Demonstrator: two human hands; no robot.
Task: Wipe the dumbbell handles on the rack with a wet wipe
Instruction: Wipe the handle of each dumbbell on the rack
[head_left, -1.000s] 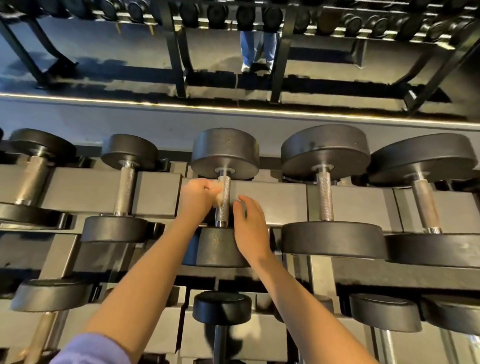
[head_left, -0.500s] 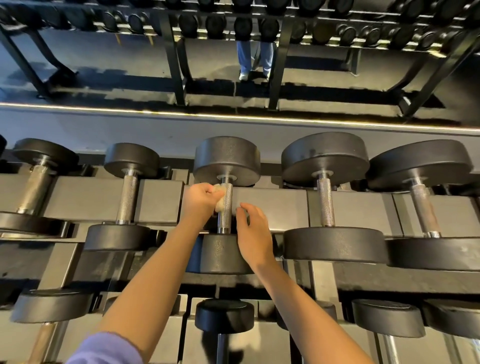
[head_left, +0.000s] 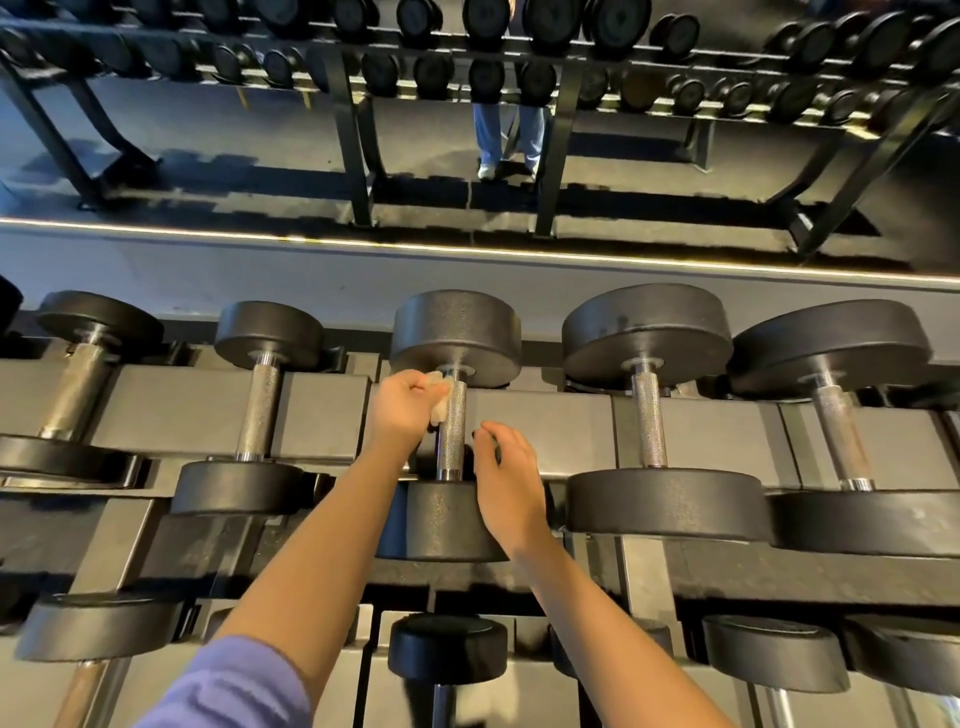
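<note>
A row of black dumbbells with knurled steel handles lies on the grey rack (head_left: 545, 426). The middle dumbbell's handle (head_left: 451, 436) stands between my two hands. My left hand (head_left: 402, 410) grips a bunched white wet wipe (head_left: 439, 400) and presses it against the upper left side of that handle, just under the far weight head (head_left: 457, 335). To the right of the handle, my right hand (head_left: 506, 483) rests over the near weight head (head_left: 441, 522) with loosely bent fingers that hold nothing.
Neighbouring dumbbell handles sit to the left (head_left: 258, 410) and to the right (head_left: 649, 421) on the same tier. A lower tier holds more dumbbells (head_left: 448, 649). A mirror above reflects the rack (head_left: 358, 130) and a person's legs (head_left: 506, 135).
My left hand with the wipe has slid up the handle toward the far weight head. The right hand stays beside the handle. The view has shifted slightly downward.
</note>
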